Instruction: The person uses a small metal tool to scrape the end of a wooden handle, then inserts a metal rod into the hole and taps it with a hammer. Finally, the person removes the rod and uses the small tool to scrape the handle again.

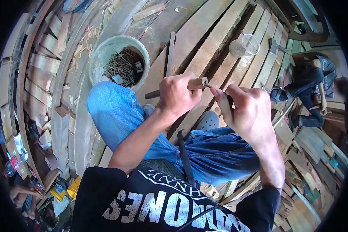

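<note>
Both hands are gripping: the left hand (179, 94) is wrapping round a wooden handle (197, 83) above the planks (214, 42), while the right hand (245, 108) is pinching a thin dark rod (208, 85) at its end, perhaps a nail, hard to tell from here. That handle is looking light, stiff and hardly slippery, its thick middle probably offering the surest hold.

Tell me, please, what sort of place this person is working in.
Probably a woodworking workshop, perhaps for boats: long wooden planks run underfoot, a bucket holds nail-like pieces, and what looks like a hatchet lies on the boards.
</note>
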### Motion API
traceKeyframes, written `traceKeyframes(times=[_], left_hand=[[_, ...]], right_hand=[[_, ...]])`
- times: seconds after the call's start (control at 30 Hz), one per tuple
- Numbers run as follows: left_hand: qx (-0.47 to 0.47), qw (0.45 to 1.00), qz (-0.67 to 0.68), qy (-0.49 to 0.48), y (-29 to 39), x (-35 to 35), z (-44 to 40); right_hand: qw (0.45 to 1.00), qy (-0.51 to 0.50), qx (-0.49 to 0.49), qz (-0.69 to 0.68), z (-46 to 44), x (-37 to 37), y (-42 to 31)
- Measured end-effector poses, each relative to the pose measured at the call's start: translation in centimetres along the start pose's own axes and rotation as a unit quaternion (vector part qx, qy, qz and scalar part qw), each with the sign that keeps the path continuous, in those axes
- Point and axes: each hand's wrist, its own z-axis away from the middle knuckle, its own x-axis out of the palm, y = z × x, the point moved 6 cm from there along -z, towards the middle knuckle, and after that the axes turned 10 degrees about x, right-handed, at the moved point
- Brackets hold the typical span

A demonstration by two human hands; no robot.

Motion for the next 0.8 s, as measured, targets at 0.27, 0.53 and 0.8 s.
traceKeyframes(times=[0.27,0.53,0.8], left_hand=[[0.010,1.000,0.011,0.025,-0.2,0.0,0.1],[0.005,1.000,-0.007,-0.002,-0.7,0.2,0.0],[0.030,1.000,-0.005,-0.002,-1.1,0.5,0.0]], right_hand=[[0.999,-0.012,-0.001,0.040,-0.4,0.3,0.0],[0.999,-0.028,0.012,0.031,-0.8,0.5,0.2],[0.998,-0.048,0.030,0.033,-1.1,2.0,1.1]])
